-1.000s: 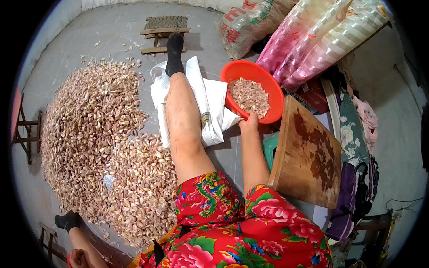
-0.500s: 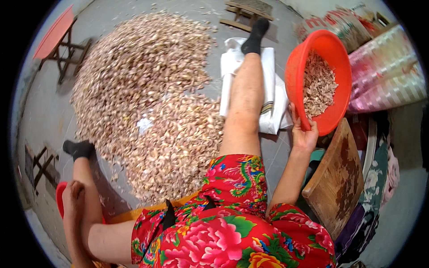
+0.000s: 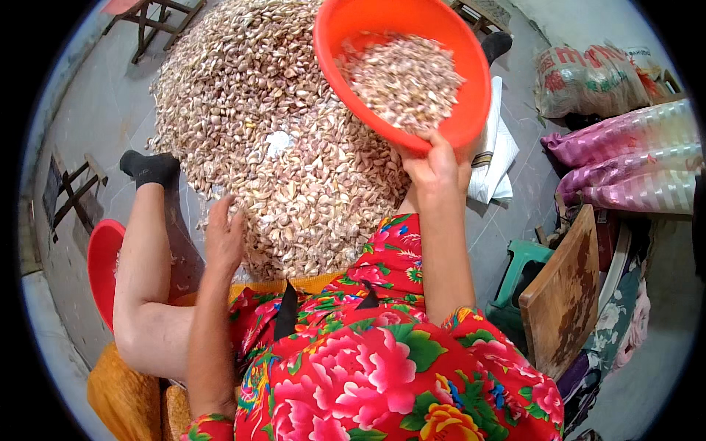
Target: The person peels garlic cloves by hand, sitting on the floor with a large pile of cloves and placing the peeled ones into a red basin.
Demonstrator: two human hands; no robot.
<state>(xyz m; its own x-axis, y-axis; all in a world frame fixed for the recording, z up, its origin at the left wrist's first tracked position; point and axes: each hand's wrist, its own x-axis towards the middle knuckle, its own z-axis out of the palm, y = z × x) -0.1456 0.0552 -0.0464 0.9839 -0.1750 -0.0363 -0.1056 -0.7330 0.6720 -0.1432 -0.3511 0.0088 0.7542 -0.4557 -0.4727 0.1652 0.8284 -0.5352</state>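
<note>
- The left hand had its fingers apart by the garlic pile's near left edge.
- The right hand was clamped on the red basin's near rim, likely because rims are easy to grab.
- The basin, with garlic bits inside, was over the pile's right side.
- The pile sat on the floor between the legs, maybe for easy reach.

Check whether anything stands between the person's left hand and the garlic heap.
Nothing visible does. The left hand is at the lower left of the garlic heap; contact is unclear. The red basin in the right hand is off to the right, clear of it.
</note>
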